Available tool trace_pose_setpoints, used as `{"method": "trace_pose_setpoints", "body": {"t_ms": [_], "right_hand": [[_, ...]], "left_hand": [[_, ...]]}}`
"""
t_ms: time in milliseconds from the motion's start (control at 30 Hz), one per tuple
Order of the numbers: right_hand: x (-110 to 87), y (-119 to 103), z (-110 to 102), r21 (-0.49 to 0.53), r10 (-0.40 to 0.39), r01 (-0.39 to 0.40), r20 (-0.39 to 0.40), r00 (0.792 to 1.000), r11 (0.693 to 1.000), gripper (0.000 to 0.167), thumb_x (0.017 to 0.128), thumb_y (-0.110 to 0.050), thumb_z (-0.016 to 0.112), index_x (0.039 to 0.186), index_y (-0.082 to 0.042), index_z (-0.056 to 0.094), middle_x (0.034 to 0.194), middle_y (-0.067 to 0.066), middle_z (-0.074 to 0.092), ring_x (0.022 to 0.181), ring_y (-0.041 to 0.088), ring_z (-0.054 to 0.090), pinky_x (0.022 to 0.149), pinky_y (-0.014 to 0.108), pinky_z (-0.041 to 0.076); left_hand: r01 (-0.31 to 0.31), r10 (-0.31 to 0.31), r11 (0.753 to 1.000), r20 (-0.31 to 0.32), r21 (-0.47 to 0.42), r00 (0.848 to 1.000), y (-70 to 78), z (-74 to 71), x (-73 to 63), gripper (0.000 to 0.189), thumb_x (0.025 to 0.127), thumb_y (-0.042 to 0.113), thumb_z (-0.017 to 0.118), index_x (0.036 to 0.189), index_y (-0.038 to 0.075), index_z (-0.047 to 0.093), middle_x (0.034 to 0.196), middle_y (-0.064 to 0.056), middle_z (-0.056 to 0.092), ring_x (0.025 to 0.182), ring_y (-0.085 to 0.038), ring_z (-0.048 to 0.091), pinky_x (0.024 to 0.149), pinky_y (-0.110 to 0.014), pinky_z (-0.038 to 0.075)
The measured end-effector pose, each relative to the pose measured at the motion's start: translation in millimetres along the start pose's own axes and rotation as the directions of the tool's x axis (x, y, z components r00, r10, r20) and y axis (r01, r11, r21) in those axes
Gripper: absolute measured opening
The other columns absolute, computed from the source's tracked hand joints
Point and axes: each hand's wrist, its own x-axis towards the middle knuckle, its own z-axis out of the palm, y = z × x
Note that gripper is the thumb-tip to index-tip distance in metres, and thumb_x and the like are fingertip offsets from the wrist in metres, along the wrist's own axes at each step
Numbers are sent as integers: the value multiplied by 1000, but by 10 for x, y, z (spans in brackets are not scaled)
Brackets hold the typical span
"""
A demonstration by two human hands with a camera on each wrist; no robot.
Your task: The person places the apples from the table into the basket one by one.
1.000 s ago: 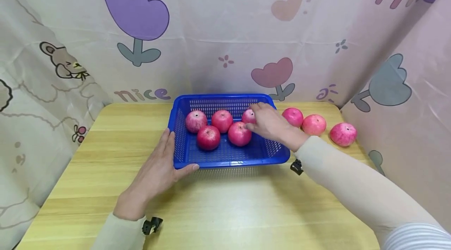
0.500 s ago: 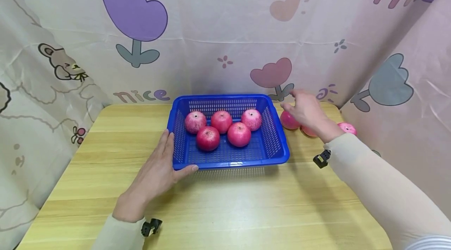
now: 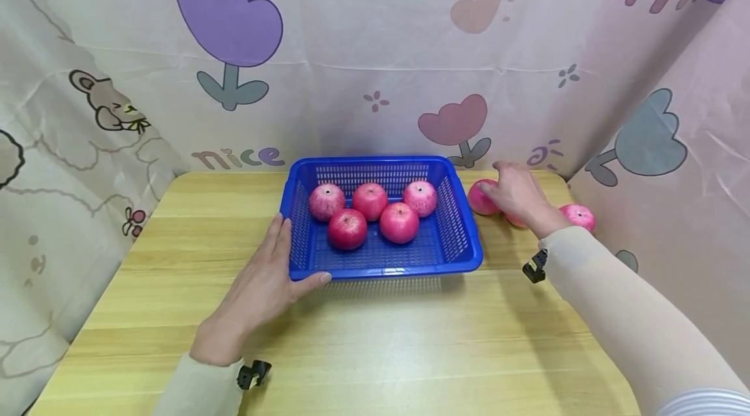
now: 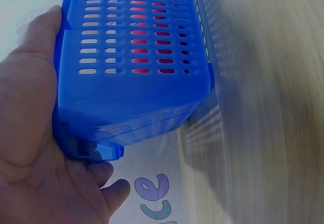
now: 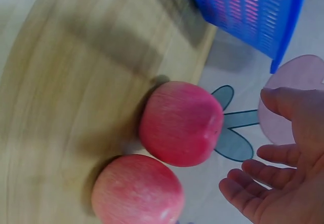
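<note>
**Five apples in, three out**

Five apples [image 3: 347, 229] sit in the blue basket [image 3: 387, 271], just right of the left hand [image 3: 254, 292]: three in the back row, two in front. Left grip is a flat brace, no clasp: fingers straight along the basket's side wall, thumb on the front rim. Likely just steadying it.

Right hand [image 3: 521, 198] holds nothing: thumb and fingers loosely apart, and the right wrist view shows a gap to the fruit. Left to deal with, all on the table [image 3: 381, 338] outside the basket: nearest apple [image 3: 480, 200] by the thumb, between hand and basket; middle apple [image 3: 514, 220] mostly hidden below the palm; last apple [image 3: 578, 215] past the wrist, on the side away from the basket.

My read: past halfway, with none of those three picked up yet.
</note>
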Motion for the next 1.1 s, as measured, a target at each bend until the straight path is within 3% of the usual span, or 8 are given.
{"method": "trace_pose_setpoints", "body": {"t_ms": [333,533,733,1100], "right_hand": [[82,57,201,-55,54,-50,75,996,997,76,101,-37,63,158,6,36,153,36,43,137,56,45,110,76,41],[128,58,268,-59,61,-55,103,993,997,77,100,-32,63,158,10,33,153,38,41,137,57,44,115,72,39],[127,70,304,-73,77,-68,133,988,995,78,100,-29,65,158,10,32,147,38,46,132,55,48,111,70,45],[138,66,340,-112,68,-52,138,988,992,83,97,-29,72,158,10,31,145,37,43,128,56,48,107,73,47]], "left_hand": [[7,-7,1000,9,-1,1000,2,-2,6,136,83,93,51,168,2,-5,177,-15,-15,160,-50,14,125,-66,25],[13,-13,1000,12,1,1000,5,-4,6,136,83,93,51,168,3,-5,177,-15,-15,160,-50,15,124,-67,26],[18,-18,1000,18,3,1000,8,-9,6,136,83,93,51,168,3,-6,177,-14,-16,160,-50,14,124,-67,26],[7,-7,1000,13,6,1000,14,-12,6,134,85,89,55,168,2,-5,177,-15,-15,161,-49,14,124,-66,25]]}}
